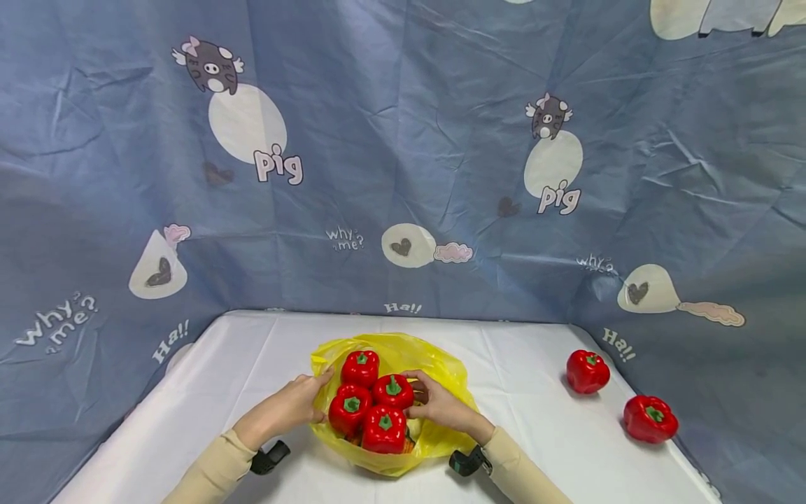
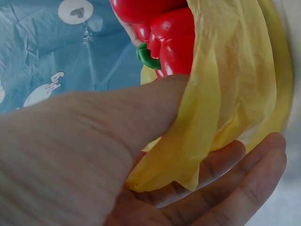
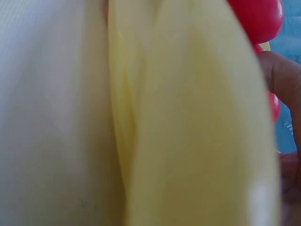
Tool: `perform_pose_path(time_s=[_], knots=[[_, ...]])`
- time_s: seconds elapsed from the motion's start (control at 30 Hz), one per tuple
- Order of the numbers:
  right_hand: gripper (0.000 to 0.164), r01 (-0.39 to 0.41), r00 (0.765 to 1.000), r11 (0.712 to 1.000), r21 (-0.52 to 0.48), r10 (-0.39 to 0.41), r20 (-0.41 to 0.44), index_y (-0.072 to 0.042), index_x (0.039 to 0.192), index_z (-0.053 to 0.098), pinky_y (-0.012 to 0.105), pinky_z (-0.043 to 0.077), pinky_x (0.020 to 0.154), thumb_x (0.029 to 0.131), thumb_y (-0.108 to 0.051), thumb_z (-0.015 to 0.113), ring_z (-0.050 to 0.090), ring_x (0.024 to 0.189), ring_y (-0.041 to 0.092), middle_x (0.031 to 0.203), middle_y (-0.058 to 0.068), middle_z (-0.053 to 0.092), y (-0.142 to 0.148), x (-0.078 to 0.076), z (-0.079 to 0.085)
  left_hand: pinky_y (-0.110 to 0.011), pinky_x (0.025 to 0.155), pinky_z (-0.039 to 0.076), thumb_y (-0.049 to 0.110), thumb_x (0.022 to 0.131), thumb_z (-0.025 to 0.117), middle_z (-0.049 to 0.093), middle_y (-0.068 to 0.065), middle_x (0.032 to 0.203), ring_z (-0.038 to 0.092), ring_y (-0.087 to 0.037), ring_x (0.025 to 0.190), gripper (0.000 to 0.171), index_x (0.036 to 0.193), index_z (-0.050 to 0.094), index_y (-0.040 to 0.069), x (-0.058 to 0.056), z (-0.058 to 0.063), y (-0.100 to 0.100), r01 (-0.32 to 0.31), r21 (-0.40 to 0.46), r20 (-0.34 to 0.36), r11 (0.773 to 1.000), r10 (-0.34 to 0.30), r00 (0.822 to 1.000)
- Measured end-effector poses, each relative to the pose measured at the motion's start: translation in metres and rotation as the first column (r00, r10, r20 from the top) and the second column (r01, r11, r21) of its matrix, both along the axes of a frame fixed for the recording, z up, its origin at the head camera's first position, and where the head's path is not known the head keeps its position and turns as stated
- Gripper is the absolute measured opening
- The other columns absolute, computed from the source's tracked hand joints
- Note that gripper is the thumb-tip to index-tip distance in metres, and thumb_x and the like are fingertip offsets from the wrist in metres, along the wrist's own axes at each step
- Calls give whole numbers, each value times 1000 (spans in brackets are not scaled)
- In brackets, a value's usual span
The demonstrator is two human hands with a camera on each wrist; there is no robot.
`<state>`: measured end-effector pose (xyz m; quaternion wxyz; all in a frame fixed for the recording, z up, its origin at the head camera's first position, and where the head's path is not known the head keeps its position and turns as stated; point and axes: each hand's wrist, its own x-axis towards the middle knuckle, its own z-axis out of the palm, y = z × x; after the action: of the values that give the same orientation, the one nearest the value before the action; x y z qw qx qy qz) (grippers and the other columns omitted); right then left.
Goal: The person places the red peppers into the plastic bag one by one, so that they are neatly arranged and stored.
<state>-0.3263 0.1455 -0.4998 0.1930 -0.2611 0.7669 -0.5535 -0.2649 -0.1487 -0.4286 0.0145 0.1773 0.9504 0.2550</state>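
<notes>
A yellow plastic bag (image 1: 434,357) lies spread at the near middle of the table, its mouth facing up. Several red bell peppers (image 1: 385,428) with green stems are piled in it. My left hand (image 1: 292,406) holds the bag's left edge; in the left wrist view, the thumb is inside the plastic (image 2: 235,80) and the fingers outside. My right hand (image 1: 441,404) reaches over the bag's right side, thumb and fingers curled about the rightmost bell pepper (image 1: 393,392). Yellow plastic (image 3: 197,117) covers much of the right wrist view, hiding most of that hand.
Two more red bell peppers, one farther back (image 1: 588,372) and one closer (image 1: 651,419), lie near the right edge of the white-covered table (image 1: 522,364). Orange and pale things (image 1: 409,437) show beneath the pile. A blue printed cloth (image 1: 390,161) hangs behind and at both sides.
</notes>
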Motion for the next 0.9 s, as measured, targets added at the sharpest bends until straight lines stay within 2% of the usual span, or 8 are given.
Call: perform_pose_path(time_s=[0.13, 0.3, 0.4, 0.47, 0.63, 0.7, 0.8, 0.9], knots=[[66, -25, 1000, 1000, -8, 25, 14, -14, 145, 36, 33, 53, 88, 86, -4, 65, 55, 118, 24, 135, 14, 53, 3, 1, 1, -32, 59, 40, 0, 65, 84, 63, -32, 115, 50, -20, 73, 83, 136, 44, -14, 0, 0, 0, 1, -6, 1, 1000, -1, 1000], [68, -38, 999, 999, -14, 38, -6, -12, 148, 32, 35, 51, 93, 89, -7, 65, 47, 129, 32, 143, 16, 46, 9, 1, 5, -30, 57, 38, 1, 67, 84, 65, -19, 87, 46, -19, 65, 82, 137, 44, -13, 0, 1, -1, 9, -4, 9, 1000, -9, 1000], [69, -37, 999, 999, -26, 37, -12, -9, 150, 28, 36, 49, 97, 90, -4, 63, 41, 134, 37, 147, 19, 41, 15, -1, 7, -30, 58, 38, 1, 67, 84, 63, -13, 80, 45, -18, 65, 82, 137, 43, -13, 0, 2, -1, 9, -6, 10, 1000, -9, 1000], [70, -44, 999, 998, -43, 44, -4, -8, 151, 26, 36, 48, 99, 91, -1, 61, 37, 136, 39, 149, 22, 37, 20, -2, 8, -31, 58, 38, 1, 67, 84, 64, -14, 82, 45, -18, 66, 82, 137, 44, -13, 0, 2, -1, 7, -9, 11, 1000, -7, 1000], [72, -70, 997, 994, -81, 71, 5, -6, 153, 20, 35, 48, 98, 92, 2, 58, 31, 138, 44, 153, 25, 27, 32, -4, 12, -32, 59, 38, 0, 67, 83, 65, -28, 108, 47, -20, 69, 81, 137, 44, -13, 0, 2, 0, 6, -14, 5, 1000, -6, 1000], [71, -71, 997, 994, -80, 71, -5, -6, 153, 19, 34, 48, 98, 93, 1, 57, 30, 139, 45, 154, 25, 26, 37, -4, 14, -32, 59, 39, 0, 66, 83, 64, -30, 113, 47, -20, 70, 81, 137, 44, -14, 0, 2, 0, 12, -10, 1, 1000, -12, 1000], [71, -64, 998, 995, -71, 62, -30, -5, 153, 19, 33, 47, 100, 93, 0, 58, 29, 139, 46, 154, 25, 25, 43, -3, 18, -31, 58, 38, -1, 67, 83, 66, -22, 92, 46, -19, 67, 82, 137, 43, -14, 0, 1, 0, 24, -7, -3, 1000, -24, 1000], [71, -56, 997, 997, -60, 52, -63, -8, 152, 21, 37, 44, 103, 93, -1, 59, 28, 139, 46, 154, 26, 25, 49, -2, 22, -31, 58, 39, -2, 66, 82, 67, -25, 96, 47, -19, 67, 82, 137, 43, -15, 0, 0, 0, 24, -2, 2, 1000, -24, 1000]])
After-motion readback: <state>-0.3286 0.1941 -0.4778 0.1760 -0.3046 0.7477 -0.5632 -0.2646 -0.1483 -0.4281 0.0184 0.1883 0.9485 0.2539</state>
